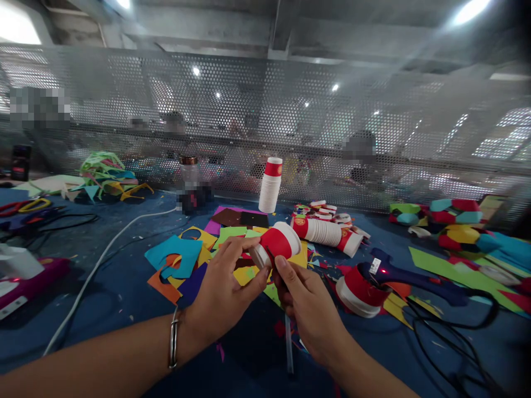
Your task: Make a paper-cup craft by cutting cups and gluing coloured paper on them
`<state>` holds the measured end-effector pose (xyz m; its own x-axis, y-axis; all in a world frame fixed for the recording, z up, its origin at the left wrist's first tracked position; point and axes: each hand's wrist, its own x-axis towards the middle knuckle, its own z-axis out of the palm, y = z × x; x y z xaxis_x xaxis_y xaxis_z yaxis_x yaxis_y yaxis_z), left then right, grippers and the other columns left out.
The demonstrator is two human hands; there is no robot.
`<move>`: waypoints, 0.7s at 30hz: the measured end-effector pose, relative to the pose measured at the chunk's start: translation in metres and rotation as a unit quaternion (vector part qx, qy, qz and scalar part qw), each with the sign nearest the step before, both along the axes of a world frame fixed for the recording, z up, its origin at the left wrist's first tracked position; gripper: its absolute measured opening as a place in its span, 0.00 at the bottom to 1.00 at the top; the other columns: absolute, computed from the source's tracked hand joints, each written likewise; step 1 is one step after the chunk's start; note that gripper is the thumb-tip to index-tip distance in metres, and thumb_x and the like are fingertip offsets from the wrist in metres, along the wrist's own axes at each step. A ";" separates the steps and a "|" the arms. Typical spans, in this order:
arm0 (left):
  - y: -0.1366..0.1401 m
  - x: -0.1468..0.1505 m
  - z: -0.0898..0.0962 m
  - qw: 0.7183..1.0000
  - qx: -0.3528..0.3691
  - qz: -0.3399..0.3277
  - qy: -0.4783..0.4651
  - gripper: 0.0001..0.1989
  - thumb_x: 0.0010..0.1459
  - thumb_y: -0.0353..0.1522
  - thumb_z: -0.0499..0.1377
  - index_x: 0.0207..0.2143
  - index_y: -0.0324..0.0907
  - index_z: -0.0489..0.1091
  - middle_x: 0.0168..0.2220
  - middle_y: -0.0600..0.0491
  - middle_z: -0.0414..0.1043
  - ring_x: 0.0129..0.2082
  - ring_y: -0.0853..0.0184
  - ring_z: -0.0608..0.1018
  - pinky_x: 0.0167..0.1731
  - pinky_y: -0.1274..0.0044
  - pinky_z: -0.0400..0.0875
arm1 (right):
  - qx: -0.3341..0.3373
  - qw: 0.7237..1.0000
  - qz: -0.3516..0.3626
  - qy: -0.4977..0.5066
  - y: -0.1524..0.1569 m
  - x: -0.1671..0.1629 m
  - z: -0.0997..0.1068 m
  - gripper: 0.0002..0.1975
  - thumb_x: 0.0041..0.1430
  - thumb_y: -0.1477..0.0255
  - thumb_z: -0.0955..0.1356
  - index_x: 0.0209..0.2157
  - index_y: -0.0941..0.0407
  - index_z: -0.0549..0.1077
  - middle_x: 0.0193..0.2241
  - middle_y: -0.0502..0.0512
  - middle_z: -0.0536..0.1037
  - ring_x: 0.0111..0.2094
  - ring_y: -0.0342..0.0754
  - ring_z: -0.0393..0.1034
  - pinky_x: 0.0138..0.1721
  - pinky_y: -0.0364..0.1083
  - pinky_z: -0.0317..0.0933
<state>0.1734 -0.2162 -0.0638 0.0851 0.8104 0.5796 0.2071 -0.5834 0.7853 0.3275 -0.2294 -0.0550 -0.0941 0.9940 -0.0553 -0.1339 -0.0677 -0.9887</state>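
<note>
A red and white paper cup (276, 241) lies tilted on its side in the air over the table, its wide end toward the right. My left hand (226, 282) has its fingers and thumb closed around the cup's narrow end. Just below the cup, my right hand (305, 301) is closed, the thumb pressed close against the cup's lower side. A thin dark strip shows on the cup by that thumb; what the right fingers pinch is hidden. Underneath lie cut coloured papers, among them a blue sheet with a hole (188, 254).
A stack of paper cups (270, 190) stands behind, another stack (323, 232) lies on its side. At right, a glue gun (427, 284) rests on a red and white cup (360, 296), its black cable looping. A white cable (105, 257) crosses the left; scissors (35, 205) lie beyond.
</note>
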 end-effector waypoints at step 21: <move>0.010 0.006 -0.004 0.971 -0.162 -0.055 -0.166 0.18 0.60 0.42 0.64 0.50 0.47 0.74 0.46 0.49 0.79 0.43 0.60 0.80 0.47 0.67 0.76 | 0.021 0.999 0.016 -0.023 0.003 0.002 -0.002 0.26 0.58 0.47 0.69 0.25 0.55 0.63 0.17 0.41 0.53 0.18 0.37 0.41 0.18 0.41 0.32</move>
